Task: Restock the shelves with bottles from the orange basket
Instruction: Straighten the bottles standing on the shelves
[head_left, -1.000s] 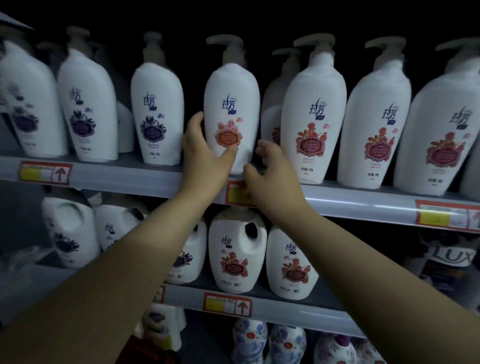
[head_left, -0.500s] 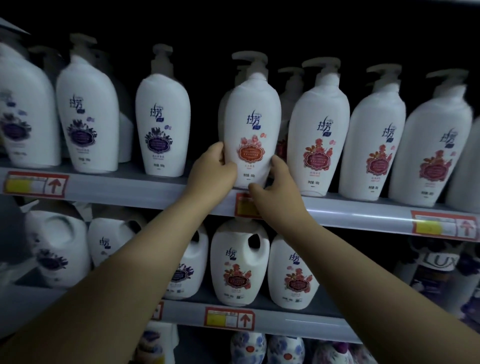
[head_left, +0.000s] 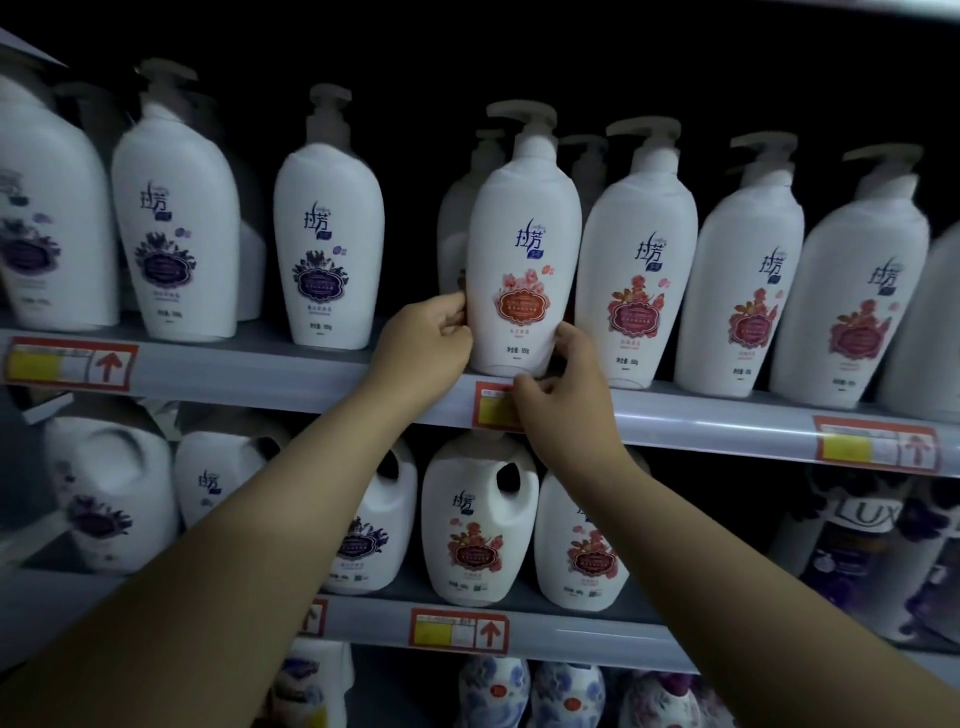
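A white pump bottle with an orange-red flower label (head_left: 523, 249) stands upright at the front edge of the upper shelf (head_left: 291, 371). My left hand (head_left: 423, 345) grips its lower left side with curled fingers. My right hand (head_left: 563, 384) holds the lower right side, the thumb under the bottle's base by the shelf's price tag (head_left: 493, 408). The orange basket is out of view.
Purple-label pump bottles (head_left: 330, 244) stand to the left, with a gap between them and the held bottle. Red-label pump bottles (head_left: 636, 270) stand close on the right. White jugs with handles (head_left: 475, 525) fill the lower shelf, and LUX bottles (head_left: 857, 551) stand at lower right.
The bottle has shifted right along the shelf toward the red-label row. Both hands have moved lower on its sides.
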